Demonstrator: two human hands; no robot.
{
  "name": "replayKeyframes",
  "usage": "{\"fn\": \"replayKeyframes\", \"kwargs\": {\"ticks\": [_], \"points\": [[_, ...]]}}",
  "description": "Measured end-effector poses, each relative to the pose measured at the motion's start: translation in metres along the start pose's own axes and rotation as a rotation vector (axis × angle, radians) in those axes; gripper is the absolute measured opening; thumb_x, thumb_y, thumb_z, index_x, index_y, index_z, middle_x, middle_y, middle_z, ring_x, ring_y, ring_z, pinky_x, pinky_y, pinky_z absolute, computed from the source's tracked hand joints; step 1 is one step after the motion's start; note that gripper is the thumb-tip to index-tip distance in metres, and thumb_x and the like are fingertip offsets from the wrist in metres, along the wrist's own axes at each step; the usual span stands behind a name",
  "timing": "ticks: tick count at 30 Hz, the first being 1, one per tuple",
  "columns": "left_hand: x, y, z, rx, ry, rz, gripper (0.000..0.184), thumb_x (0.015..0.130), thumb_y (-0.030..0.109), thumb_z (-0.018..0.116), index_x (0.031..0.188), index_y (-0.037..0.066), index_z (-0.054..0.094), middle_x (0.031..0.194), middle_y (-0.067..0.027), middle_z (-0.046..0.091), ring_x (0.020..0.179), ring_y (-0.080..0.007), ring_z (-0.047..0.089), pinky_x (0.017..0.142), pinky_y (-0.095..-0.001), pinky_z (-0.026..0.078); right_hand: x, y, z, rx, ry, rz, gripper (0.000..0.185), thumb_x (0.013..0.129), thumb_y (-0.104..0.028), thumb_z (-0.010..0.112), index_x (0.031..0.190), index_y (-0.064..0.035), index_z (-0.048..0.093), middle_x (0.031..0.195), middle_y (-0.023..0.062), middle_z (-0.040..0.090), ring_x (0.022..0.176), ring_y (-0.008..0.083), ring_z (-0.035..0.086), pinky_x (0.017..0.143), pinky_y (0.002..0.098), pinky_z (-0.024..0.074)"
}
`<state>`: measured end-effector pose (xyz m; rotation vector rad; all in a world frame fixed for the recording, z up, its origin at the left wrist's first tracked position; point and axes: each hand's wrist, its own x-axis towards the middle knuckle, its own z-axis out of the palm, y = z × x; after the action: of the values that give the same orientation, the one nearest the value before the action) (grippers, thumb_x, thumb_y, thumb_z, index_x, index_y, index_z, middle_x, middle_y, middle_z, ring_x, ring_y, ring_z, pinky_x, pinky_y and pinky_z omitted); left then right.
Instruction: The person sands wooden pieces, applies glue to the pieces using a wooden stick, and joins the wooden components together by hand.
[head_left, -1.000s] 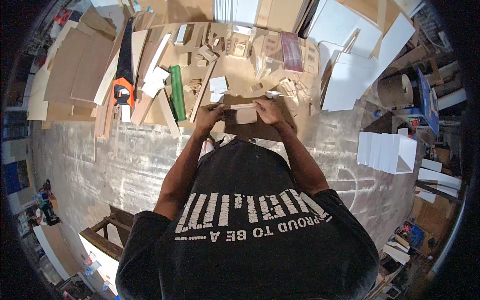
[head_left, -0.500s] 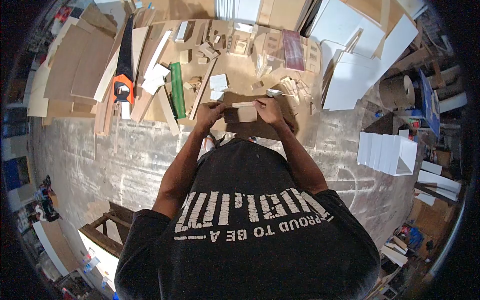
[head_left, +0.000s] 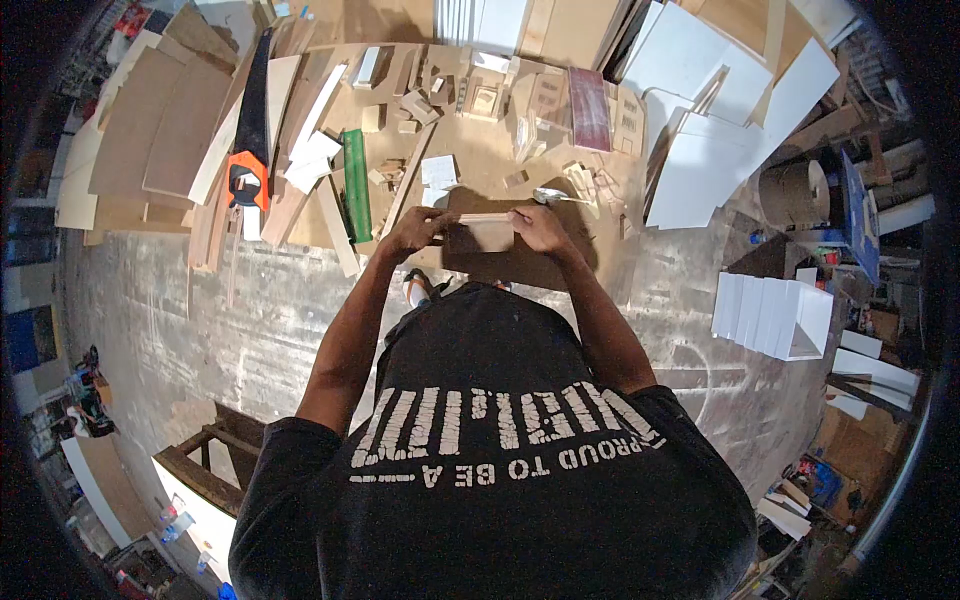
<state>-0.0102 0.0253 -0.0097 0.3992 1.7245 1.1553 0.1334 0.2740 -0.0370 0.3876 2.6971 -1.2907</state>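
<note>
From my end I count one left hand (head_left: 415,233), one right hand (head_left: 541,230) and one wooden piece (head_left: 482,237). I also see one saw (head_left: 250,140), one green strip (head_left: 355,185), one dark red panel (head_left: 589,110).

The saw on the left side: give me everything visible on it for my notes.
The saw has a long dark blade, tapering toward its far end, and an orange handle with black parts and a grip opening. It lies lengthwise over wooden boards, handle end toward the person. The blade looks like metal, the handle like plastic; tooth detail is too small to judge. Neither the left hand nor right hand touches it.
</note>
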Motion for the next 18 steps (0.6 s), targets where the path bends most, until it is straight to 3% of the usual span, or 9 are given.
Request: {"fn": "replayKeyframes", "kwargs": {"ticks": [6,12,15,18], "points": [[0.005,-0.007,-0.003,0.004,-0.013,0.029,0.05,0.094,0.041,0.061,0.118,-0.002,0.065,0.108,-0.0158,0.069,0.097,-0.0227,0.066,0.085,-0.0359,0.056,-0.001,0.007,0.004,0.068,0.016,-0.015,0.042,0.093,-0.039,0.056,0.08,0.0001,0.06,0.073,0.0224,0.059,0.065,0.0326,0.057,0.063,0.0441,0.0448],[0.008,-0.019,0.001,-0.039,0.02,0.069,0.045,0.095,0.037,0.061,0.117,-0.001,0.066,0.107,-0.0139,0.069,0.093,-0.0203,0.066,0.083,-0.0341,0.056,-0.004,0.0,0.002,0.073,0.036,-0.009,0.041,0.094,-0.039,0.056,0.082,-0.0009,0.062,0.073,0.0217,0.06,0.066,0.0337,0.058,0.063,0.0439,0.0454],[0.008,-0.02,0.001,-0.021,0.016,0.079,0.044,0.095,0.038,0.06,0.117,0.0,0.067,0.108,-0.0131,0.069,0.093,-0.0193,0.065,0.083,-0.0335,0.056,-0.004,0.0,0.0,0.042,0.016,-0.041,0.035,0.096,-0.031,0.054,0.089,0.0025,0.058,0.066,0.0152,0.05,0.063,0.0201,0.048,0.061,0.0379,0.0414],[0.009,-0.018,0.0,0.016,0.009,0.048,0.042,0.096,0.036,0.059,0.119,0.001,0.065,0.113,-0.0124,0.067,0.098,-0.0197,0.064,0.087,-0.0341,0.055,-0.003,0.0,0.0,0.116,0.012,-0.129,0.034,0.097,-0.03,0.053,0.092,0.0029,0.058,0.071,0.0163,0.053,0.066,0.0199,0.051,0.065,0.0374,0.0442]]}}
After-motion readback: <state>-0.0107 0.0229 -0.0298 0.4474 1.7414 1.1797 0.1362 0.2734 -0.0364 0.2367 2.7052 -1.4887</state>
